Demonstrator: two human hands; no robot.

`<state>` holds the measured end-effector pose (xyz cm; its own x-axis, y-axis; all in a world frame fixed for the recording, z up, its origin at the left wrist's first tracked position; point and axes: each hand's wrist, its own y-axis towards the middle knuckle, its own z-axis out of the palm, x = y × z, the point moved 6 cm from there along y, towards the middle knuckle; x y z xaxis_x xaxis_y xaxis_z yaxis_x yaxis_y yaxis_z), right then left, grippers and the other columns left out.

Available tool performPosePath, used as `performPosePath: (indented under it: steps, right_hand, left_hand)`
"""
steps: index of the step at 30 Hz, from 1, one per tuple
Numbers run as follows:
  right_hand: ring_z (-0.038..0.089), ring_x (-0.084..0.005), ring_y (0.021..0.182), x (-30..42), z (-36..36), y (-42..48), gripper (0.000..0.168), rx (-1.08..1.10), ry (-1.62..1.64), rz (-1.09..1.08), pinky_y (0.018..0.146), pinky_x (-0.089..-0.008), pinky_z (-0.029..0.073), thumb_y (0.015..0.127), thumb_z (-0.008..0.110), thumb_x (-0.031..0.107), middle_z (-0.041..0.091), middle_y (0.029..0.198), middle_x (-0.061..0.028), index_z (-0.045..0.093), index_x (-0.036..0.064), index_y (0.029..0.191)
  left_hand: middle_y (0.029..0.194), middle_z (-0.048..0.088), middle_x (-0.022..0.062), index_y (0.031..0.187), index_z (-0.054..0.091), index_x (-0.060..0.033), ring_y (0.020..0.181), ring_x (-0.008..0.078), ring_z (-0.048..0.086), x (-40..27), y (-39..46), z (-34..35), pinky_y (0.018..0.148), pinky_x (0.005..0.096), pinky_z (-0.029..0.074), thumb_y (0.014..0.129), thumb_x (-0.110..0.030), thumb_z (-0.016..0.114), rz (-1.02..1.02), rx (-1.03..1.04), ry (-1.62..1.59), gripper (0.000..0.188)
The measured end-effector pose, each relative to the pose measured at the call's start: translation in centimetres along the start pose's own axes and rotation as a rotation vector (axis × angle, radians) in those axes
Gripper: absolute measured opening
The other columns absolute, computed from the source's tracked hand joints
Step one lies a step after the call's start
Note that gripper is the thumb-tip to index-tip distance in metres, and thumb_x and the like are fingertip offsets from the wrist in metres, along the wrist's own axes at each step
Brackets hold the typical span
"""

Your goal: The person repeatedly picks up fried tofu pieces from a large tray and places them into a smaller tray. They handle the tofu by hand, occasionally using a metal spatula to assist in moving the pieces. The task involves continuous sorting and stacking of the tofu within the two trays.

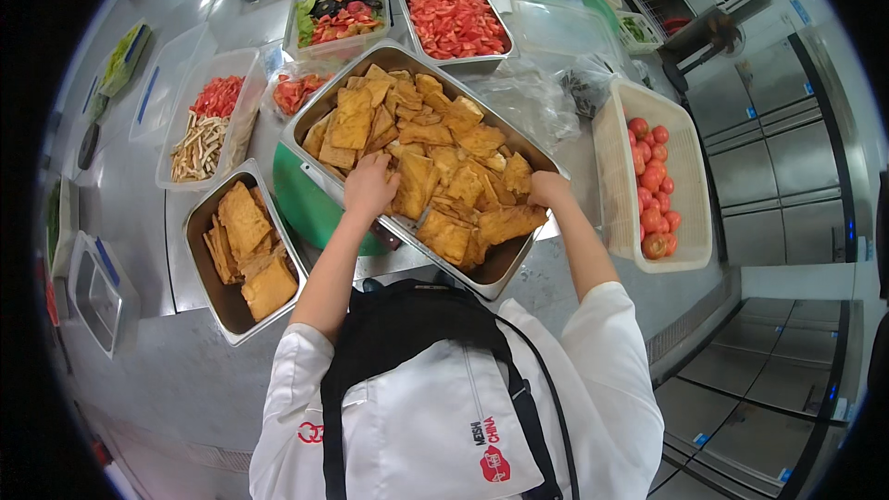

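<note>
A large stainless steel pan (510, 276) lies aslant before me, heaped with golden-brown fried tofu sheets (448, 180). My left hand (373, 184) rests on the sheets near the pan's front left side, its fingertips partly hidden among them. At the pan's right corner, my right hand (549, 189) is curled against some pieces; its fingers are mostly hidden. A wide tofu piece (510, 223) lies just below that hand. To the left of my left forearm stands a smaller steel pan (198, 250) with several tofu sheets (243, 215) inside.
A green cutting board (298, 201) sits under the large pan, with a knife handle (386, 236) beside it. Right stands a white basket (684, 187) of tomatoes (653, 187). Chopped tomatoes fill a steel pan (458, 22) behind. Plastic tubs (251, 111) and crumpled plastic bags (531, 107) lie around.
</note>
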<state>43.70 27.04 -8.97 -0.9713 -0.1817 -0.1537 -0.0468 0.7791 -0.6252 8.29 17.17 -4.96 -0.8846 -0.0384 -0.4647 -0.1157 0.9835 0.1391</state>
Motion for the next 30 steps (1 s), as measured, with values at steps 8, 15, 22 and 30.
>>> performPosePath:
  steps: [8, 15, 22, 30]
  right_hand:
    - [0.059, -0.0341, 0.109, 4.3, 1.4, -6.6, 0.050, -0.011, -0.091, -0.294, 0.105, -0.0586, 0.024, 0.077, 0.067, 0.036, 0.065, 0.113, -0.0144, 0.059, 0.014, 0.121]
    - [0.063, -0.0175, 0.079, 8.2, 4.2, -11.0, 0.033, 0.355, 0.676, -0.711, 0.075, -0.0345, 0.048, 0.081, 0.070, 0.030, 0.065, 0.083, -0.0065, 0.062, 0.007, 0.103]
    - [0.065, -0.0342, 0.080, 8.3, 2.6, -5.2, 0.046, -0.323, 0.468, -0.390, 0.071, -0.0408, 0.051, 0.082, 0.064, 0.042, 0.067, 0.089, -0.0180, 0.060, 0.000, 0.102]
    - [0.064, -0.0348, 0.085, 5.4, 2.6, -1.5, 0.030, -0.437, 0.860, -0.403, 0.075, -0.0398, 0.050, 0.080, 0.056, 0.015, 0.067, 0.095, -0.0195, 0.060, -0.003, 0.104]
  left_hand:
    - [0.107, 0.061, 0.0131, 0.110, 0.060, -0.0045, 0.100, 0.0312, 0.058, 0.0, -0.3, -0.4, 0.082, 0.0418, 0.049, 0.081, -0.028, 0.063, 0.017, -0.059, -0.030, 0.037]
    - [0.103, 0.061, 0.0129, 0.106, 0.061, -0.0042, 0.098, 0.0310, 0.059, 0.0, -0.3, -0.5, 0.081, 0.0419, 0.049, 0.081, -0.028, 0.063, 0.006, -0.036, -0.019, 0.034]
    - [0.100, 0.062, 0.0148, 0.103, 0.062, -0.0048, 0.095, 0.0327, 0.060, 0.0, -0.1, -0.2, 0.079, 0.0434, 0.049, 0.082, -0.028, 0.062, 0.012, -0.030, -0.026, 0.032]
    - [0.094, 0.065, 0.0170, 0.106, 0.062, -0.0058, 0.090, 0.0333, 0.061, 0.6, -0.4, 0.5, 0.079, 0.0431, 0.049, 0.081, -0.029, 0.062, 0.004, -0.026, -0.011, 0.034]
